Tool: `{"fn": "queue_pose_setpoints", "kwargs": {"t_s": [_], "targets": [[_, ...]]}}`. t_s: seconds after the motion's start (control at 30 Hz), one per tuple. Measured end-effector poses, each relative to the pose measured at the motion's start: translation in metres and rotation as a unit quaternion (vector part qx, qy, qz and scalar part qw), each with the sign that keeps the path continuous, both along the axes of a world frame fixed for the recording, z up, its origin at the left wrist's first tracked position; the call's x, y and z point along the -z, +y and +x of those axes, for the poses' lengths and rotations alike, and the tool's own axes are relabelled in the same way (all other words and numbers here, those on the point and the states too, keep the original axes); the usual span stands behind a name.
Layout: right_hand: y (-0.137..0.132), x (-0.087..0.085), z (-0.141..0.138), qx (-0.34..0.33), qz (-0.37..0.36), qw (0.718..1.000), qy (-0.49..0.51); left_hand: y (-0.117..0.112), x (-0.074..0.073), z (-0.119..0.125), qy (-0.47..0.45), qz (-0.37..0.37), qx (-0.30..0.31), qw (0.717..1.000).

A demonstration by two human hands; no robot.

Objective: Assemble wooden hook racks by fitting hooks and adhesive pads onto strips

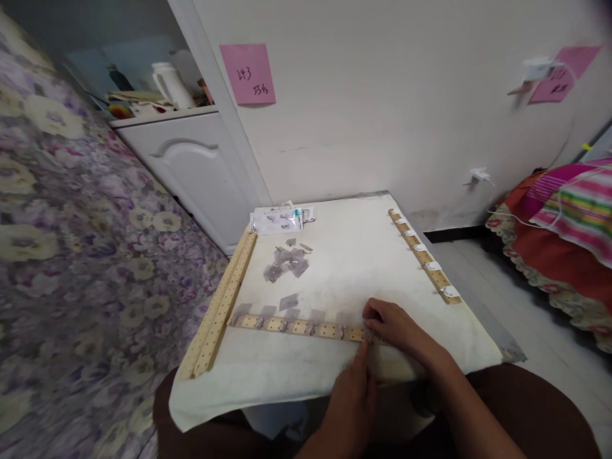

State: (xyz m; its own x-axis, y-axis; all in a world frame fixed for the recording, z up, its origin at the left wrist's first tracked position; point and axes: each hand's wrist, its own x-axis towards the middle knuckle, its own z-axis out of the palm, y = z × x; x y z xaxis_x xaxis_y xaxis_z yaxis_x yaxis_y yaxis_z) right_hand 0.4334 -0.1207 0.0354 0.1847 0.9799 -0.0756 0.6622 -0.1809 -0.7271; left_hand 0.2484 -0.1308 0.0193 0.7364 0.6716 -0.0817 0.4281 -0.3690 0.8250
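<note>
Across the near part of the cloth-covered table lies a narrow perforated wooden strip [301,327]. Several small clear plastic cards [315,315] with shiny metal bits sit along it, spaced apart. My right hand [392,324] is closed over the strip's right end, thumb and fingers pinching a small clear card there, mostly hidden. From below, my left hand [351,392] meets the same spot; its index fingertip presses at the strip's edge and the other fingers are curled. A single loose clear card [289,301] lies just beyond the strip.
A pile of clear cards [287,262] lies at the left middle. Blister packs [277,220] sit at the back left. More perforated strips [222,299] line the left edge. Another strip [425,258] with white cards stands along the right edge. A wall rises behind the table.
</note>
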Motion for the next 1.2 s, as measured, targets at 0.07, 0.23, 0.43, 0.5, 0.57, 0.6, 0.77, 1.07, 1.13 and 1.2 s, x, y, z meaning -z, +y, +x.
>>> {"fn": "queue_pose_setpoints", "kwargs": {"t_s": [0.07,0.23,0.43,0.5,0.57,0.6,0.77,1.07,1.13,1.2], "targets": [[-0.0003,-0.0009,0.0001,0.002,0.0,1.0,0.004,0.0001,-0.0025,0.0006,0.003,-0.004,0.001,1.0],[-0.0005,-0.002,0.0001,0.003,0.0,1.0,0.01,0.0004,-0.0057,0.0014,0.004,-0.007,0.001,1.0],[-0.0001,0.0005,0.0001,0.011,-0.002,1.0,0.005,-0.0006,-0.004,0.002,0.003,-0.008,-0.018,1.0],[-0.0006,0.0004,0.0002,0.011,0.003,1.0,0.008,-0.0005,-0.0047,0.0028,-0.007,-0.014,-0.017,1.0],[-0.0012,-0.0004,0.0003,0.009,0.005,1.0,0.011,-0.0002,-0.0058,0.0034,-0.008,-0.019,-0.011,1.0],[-0.0015,-0.0009,0.0003,0.008,0.007,1.0,0.012,-0.0001,-0.0061,0.0035,-0.005,-0.02,-0.01,1.0],[-0.001,-0.0007,0.0,0.011,0.004,1.0,0.011,0.0002,-0.0031,0.0028,0.012,-0.014,-0.01,1.0],[-0.0015,0.001,0.0011,0.007,0.003,1.0,0.016,0.0005,-0.0033,0.0058,0.041,0.003,-0.011,0.999],[-0.0047,-0.0022,0.0016,0.0,0.007,1.0,0.028,0.0003,-0.0048,0.0062,0.026,0.001,-0.017,1.0],[-0.0082,-0.0049,0.002,-0.008,0.008,0.999,0.046,0.0006,-0.004,0.0062,0.018,-0.001,-0.02,1.0]]}}
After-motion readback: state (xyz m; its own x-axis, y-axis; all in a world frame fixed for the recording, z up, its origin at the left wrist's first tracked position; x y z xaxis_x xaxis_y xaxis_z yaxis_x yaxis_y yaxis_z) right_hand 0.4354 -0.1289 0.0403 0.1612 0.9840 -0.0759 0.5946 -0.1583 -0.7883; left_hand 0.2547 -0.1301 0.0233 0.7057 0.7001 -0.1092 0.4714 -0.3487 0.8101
